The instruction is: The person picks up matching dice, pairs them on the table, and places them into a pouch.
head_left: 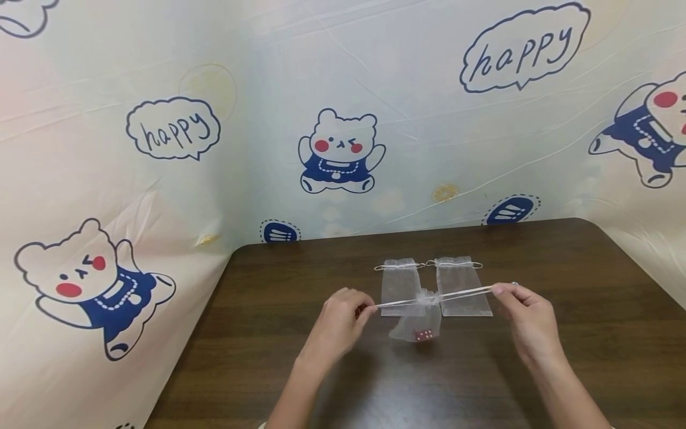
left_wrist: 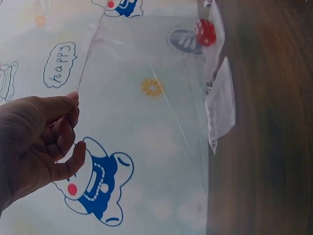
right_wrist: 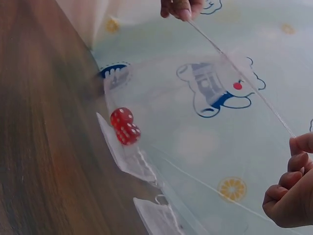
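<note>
Viewing from right wrist reveals two red dice (right_wrist: 125, 127) (left wrist: one).

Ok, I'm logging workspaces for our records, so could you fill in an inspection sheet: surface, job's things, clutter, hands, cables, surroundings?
Surface: dark wood-grain table.
Job's things: sheer drawstring bag with two red dice inside, its drawstring stretched taut; two more sheer bags lie on the table beyond it.
Clutter: nothing seen.
Hands: left hand and right hand pinch opposite ends of the drawstring.
Cables: nothing seen.
Surroundings: bear-print backdrop behind the table.
</note>
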### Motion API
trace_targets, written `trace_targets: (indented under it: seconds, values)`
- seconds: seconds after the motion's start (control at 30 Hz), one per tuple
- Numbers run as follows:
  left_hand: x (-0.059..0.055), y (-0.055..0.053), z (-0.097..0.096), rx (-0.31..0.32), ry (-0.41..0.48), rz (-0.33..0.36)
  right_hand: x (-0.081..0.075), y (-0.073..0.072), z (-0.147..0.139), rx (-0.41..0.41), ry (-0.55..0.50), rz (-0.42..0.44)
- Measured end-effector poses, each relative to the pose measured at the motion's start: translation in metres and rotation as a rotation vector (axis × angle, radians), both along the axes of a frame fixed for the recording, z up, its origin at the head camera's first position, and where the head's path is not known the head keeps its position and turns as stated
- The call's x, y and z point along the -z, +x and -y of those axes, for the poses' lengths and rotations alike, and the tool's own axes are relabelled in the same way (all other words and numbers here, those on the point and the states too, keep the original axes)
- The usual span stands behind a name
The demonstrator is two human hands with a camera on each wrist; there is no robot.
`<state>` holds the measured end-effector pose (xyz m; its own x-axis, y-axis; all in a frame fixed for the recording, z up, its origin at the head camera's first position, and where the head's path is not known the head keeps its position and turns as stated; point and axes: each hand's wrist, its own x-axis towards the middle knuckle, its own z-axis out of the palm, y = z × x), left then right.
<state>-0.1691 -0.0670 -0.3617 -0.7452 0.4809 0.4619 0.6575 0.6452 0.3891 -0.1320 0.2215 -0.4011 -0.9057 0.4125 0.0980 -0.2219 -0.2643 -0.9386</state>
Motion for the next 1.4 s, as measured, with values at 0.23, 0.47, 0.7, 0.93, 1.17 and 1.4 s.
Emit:
trace_targets:
  seconds: [0.23, 0.47, 0.7, 0.93, 1.17, 1.4]
  values:
    - [-0.002, 0.0, 0.006, -0.029, 0.009, 0.004, 0.002, 0.003, -0.008, 0.014, -0.038, -0.053]
    - [0.001, -0.001, 0.012, -0.016, -0.007, 0.025, 0.002, 0.002, -0.009, 0.014, -0.026, -0.053]
    - [-0.002, -0.001, 0.024, -0.034, -0.012, 0.019, -0.002, -0.001, -0.007, -0.017, 0.099, 0.019]
    - [-0.014, -0.006, 0.055, -0.149, 0.052, -0.073, -0.005, -0.017, 0.023, -0.022, 0.561, 0.088]
    - [-0.017, -0.012, 0.098, -0.323, 0.122, -0.078, 0.01, -0.044, 0.075, -0.117, 0.716, 0.01]
    - [-0.006, -0.023, 0.122, -0.481, 0.101, 0.072, 0.021, -0.082, 0.111, -0.131, 0.825, -0.05]
